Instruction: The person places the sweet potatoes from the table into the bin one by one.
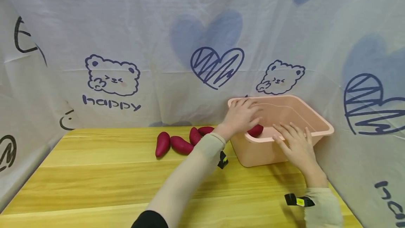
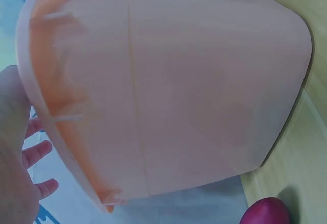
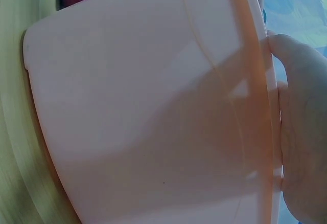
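A pink plastic tub (image 1: 262, 154) stands on the table at the right. My left hand (image 1: 240, 117) is over its left end, fingers spread above the rim and nothing visible in them. Just below that thumb, a red-skinned sweet potato (image 1: 256, 131) lies inside the tub, partly hidden. Over the front rim reaches my right hand (image 1: 299, 149), its fingers extended toward the inside and holding nothing visible. The right wrist view has this hand (image 3: 304, 121) along the rim. On the table left of the tub are several more sweet potatoes (image 1: 181, 145), one partly behind the left forearm.
The wooden table (image 1: 104, 175) extends to the left and front. A white cloth (image 1: 158, 45) with printed hearts and bears hangs behind it and along both sides. The tub stands close to the back and right cloth.
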### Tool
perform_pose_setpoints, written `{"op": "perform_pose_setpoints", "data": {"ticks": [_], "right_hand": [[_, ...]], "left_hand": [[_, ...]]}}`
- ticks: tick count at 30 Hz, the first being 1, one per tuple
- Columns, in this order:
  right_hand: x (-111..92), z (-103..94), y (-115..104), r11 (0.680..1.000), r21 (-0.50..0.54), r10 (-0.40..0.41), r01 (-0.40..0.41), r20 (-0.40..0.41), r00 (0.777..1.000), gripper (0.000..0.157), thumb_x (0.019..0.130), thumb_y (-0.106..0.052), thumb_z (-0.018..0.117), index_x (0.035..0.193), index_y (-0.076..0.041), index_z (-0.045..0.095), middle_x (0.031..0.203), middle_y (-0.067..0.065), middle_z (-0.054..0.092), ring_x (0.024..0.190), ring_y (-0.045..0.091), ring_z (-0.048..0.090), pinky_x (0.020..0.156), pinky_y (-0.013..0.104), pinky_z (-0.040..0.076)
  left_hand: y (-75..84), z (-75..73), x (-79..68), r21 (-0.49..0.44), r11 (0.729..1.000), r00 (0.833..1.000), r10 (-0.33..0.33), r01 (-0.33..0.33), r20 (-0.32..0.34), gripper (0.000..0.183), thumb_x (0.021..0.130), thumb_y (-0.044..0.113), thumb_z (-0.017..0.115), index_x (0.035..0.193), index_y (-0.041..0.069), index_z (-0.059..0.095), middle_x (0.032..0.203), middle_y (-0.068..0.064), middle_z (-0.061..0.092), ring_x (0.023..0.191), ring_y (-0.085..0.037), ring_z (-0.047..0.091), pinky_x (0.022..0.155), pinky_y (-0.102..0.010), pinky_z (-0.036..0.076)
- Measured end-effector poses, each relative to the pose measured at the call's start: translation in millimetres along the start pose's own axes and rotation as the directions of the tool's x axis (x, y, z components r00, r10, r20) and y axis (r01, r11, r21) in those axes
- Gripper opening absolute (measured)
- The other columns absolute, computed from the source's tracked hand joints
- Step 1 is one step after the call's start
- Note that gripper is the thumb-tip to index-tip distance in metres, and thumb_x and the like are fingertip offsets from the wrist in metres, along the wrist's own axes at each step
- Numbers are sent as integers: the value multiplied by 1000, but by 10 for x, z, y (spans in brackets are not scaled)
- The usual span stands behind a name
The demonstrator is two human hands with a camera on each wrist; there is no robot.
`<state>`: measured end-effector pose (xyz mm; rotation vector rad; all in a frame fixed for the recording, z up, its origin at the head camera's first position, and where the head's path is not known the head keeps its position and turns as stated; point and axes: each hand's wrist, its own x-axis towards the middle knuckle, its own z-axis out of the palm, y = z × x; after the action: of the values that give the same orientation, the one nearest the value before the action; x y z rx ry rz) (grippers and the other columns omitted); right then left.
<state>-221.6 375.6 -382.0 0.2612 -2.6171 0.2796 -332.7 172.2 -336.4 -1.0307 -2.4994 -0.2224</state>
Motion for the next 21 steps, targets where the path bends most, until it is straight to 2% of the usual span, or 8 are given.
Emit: {"op": "perform_pose_setpoints", "data": {"ticks": [10, 15, 21], "right_hand": [[2, 5, -5, 1000, 10, 14, -14, 20, 1000, 49, 101, -47, 41, 140, -19, 51, 145, 18, 49, 137, 45, 34, 113, 71, 6], [0, 6, -6, 1000, 11, 16, -17, 26, 1000, 49, 101, -47, 41, 141, -19, 50, 145, 18, 48, 137, 45, 33, 113, 71, 5], [-9, -8, -13, 1000, 19, 24, -24, 31, 999, 50, 101, -48, 41, 141, -19, 50, 145, 18, 48, 138, 45, 32, 113, 70, 4]], "left_hand": [[-49, -5, -205, 6, 999, 988, 32, -32, -150, 39, 98, 52, 46, 129, 34, 60, 143, 8, 51, 136, -17, 42, 111, -44, 32], [-36, -35, -316, -41, 999, 980, 25, -33, -196, 39, 98, 52, 47, 129, 33, 61, 142, 7, 53, 135, -18, 44, 111, -46, 33], [-31, -77, -451, -72, 997, 976, 8, -24, -217, 41, 97, 52, 48, 130, 31, 61, 143, 5, 53, 136, -17, 42, 110, -49, 36]]}}
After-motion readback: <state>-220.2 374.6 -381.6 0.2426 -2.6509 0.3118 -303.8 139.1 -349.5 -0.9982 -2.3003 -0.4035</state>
